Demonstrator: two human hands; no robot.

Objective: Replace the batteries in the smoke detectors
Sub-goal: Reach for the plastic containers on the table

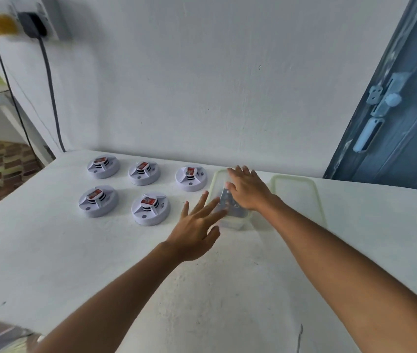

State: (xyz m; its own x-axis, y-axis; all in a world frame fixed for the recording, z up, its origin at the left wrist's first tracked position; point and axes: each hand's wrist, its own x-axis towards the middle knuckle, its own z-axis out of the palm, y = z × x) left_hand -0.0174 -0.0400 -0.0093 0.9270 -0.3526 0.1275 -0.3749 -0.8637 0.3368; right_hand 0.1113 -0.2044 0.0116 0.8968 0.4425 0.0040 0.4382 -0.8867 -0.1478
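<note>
Several white round smoke detectors lie on the white table (49, 250), each with a red battery showing on top: one at the front (150, 208), one at the back right (191, 178). A clear plastic container (219, 178) holding dark batteries stands to their right. My right hand (248, 189) reaches into the container with fingers spread flat over its contents. My left hand (197, 225) hovers at the container's near left side, fingers straight and spread, holding nothing.
The container's clear lid (296, 197) lies flat to its right. A white wall rises behind the table, with a socket and two cables (49, 93) at the upper left. A blue door (393, 110) with a latch stands at the right.
</note>
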